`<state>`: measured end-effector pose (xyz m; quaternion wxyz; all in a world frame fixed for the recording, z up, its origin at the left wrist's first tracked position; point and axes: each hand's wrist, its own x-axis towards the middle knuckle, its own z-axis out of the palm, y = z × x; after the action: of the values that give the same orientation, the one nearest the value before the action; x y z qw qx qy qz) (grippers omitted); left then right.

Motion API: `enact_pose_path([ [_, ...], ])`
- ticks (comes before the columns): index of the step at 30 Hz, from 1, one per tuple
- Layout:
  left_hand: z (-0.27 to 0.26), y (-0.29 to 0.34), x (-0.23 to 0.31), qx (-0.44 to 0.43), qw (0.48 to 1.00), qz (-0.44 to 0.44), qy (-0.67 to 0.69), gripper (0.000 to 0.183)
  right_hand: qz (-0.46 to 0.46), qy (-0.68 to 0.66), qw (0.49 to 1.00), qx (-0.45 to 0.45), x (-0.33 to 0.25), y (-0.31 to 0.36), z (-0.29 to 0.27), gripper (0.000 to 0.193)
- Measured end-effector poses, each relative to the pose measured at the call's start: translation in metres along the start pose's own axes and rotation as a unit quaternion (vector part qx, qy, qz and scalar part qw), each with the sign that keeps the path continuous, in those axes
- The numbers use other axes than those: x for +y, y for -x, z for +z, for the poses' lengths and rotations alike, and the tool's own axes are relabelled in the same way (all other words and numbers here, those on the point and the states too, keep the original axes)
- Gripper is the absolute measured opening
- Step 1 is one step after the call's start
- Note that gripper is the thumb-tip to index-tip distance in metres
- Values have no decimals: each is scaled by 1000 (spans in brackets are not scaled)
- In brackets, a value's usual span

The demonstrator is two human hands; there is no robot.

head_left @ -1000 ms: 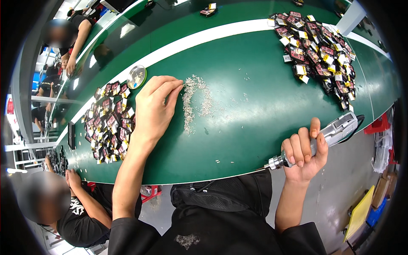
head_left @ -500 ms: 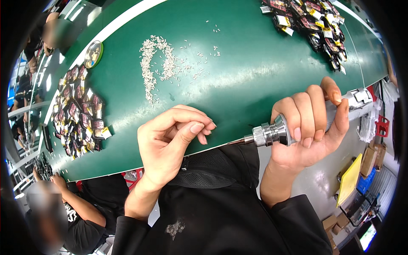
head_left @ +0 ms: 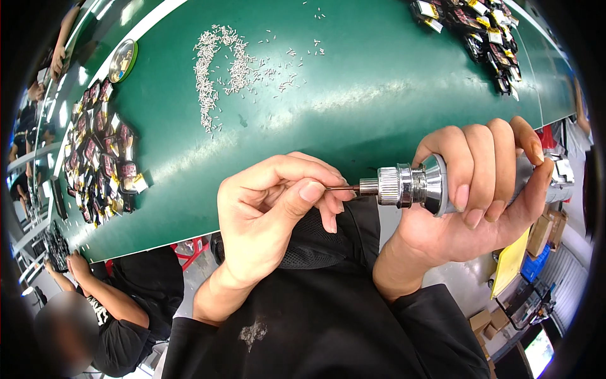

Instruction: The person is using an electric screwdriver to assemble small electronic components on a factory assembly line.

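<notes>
My right hand (head_left: 480,189) wraps round a grey and chrome electric screwdriver (head_left: 435,184), held level above the table's near edge. Its thin screwdriver bit (head_left: 343,187) points left and its tip meets the fingertips of my left hand (head_left: 271,208). Thumb and forefinger of that hand are pinched together at the tip; whether a small part sits between them is hidden. Farther off on the green table (head_left: 353,76) lies a scattered heap of tiny silvery pins or screws (head_left: 205,69).
Black devices with flat silvery battery cells lie piled at the left (head_left: 101,151) and far right (head_left: 495,38). A round green-rimmed dish (head_left: 123,60) stands at the far left. Another person (head_left: 120,309) works at the table's left end. Cardboard boxes (head_left: 549,230) stand on the right.
My two hands have come together: the left moved right and the screwdriver bit now reaches its pinched fingertips. The view has shifted slightly, with the table contents sitting higher and farther left.
</notes>
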<state>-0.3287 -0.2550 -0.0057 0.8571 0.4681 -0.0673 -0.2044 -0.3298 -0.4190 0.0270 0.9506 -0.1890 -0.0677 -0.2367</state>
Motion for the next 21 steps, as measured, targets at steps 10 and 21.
enact_pose_path([
  [10,7,-1,3,22,998,-55,-12,26,-1,29,1000,1,-1,0,0,15],
  [21,11,-3,-1,11,998,-54,-1,24,-25,50,998,34,-4,1,1,14],
])
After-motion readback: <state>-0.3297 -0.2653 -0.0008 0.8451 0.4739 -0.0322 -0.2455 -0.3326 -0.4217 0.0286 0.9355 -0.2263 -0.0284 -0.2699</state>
